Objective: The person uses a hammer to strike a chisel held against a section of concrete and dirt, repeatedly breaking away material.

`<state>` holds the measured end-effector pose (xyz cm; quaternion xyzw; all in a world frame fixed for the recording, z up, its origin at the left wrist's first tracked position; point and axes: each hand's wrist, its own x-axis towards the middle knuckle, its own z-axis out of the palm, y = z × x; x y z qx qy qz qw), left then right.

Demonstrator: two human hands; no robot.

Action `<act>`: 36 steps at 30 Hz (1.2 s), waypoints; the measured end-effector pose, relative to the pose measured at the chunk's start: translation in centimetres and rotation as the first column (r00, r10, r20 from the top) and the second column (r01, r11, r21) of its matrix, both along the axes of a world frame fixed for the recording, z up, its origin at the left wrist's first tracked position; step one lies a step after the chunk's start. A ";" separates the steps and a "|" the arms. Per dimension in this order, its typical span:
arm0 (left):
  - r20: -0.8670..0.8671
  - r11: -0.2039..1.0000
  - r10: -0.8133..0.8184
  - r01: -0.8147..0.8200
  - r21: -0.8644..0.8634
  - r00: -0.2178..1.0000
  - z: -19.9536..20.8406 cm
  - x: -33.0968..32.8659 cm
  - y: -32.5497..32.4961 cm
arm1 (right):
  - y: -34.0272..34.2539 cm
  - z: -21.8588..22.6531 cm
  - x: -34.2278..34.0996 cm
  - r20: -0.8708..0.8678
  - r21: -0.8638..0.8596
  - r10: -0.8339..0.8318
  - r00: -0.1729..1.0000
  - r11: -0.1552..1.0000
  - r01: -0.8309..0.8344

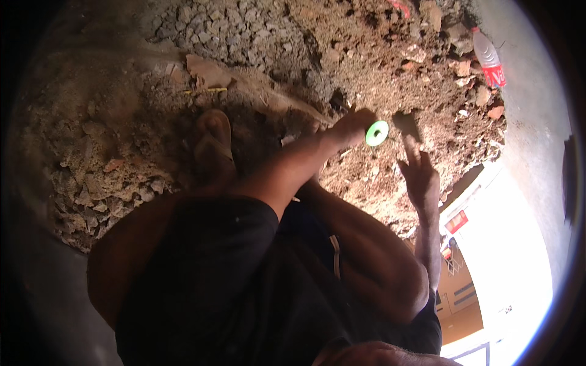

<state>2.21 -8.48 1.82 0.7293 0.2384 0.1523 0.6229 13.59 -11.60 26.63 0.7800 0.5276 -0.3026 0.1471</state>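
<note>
My left arm reaches across the middle, and my left hand (354, 126) is closed on a tool with a round green guard (372, 137). The disc faces upward with a dark spot at its centre; the rest of the tool is hidden beneath it and my hand. Just right of the guard, my right hand (421, 177) is held over the sunlit soil (360, 177) with its fingers stretched out and nothing in them. A dark shadow falls by its fingertips.
Broken grey rubble (232, 36) lies heaped at the far side, more lumps at the left. My sandalled foot (213, 131) stands left of my arm. A plastic bottle (486, 52) with a red label lies far right against grey concrete (531, 79). A yellow stick (210, 90) lies beyond my foot.
</note>
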 end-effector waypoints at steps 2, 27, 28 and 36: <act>0.139 0.994 0.099 -0.091 -0.068 0.985 -2.7 0.7 -1.8 | 2.4 0.8 -3.1 -0.087 0.186 -0.031 0.996 0.981 0.047; -0.618 0.611 -0.007 0.492 0.619 0.786 -0.8 -4.0 -5.1 | 0.0 -2.0 0.2 0.069 -0.404 0.338 0.939 0.870 -0.283; -0.667 0.335 0.218 0.587 0.737 0.713 -3.9 -3.0 -7.2 | -1.0 -2.7 2.1 0.096 -0.348 0.317 0.944 0.899 -0.266; -0.447 0.888 -0.241 0.382 0.257 0.861 1.4 -5.3 -3.5 | 5.3 1.5 -4.1 -0.087 0.455 0.004 0.996 0.890 0.036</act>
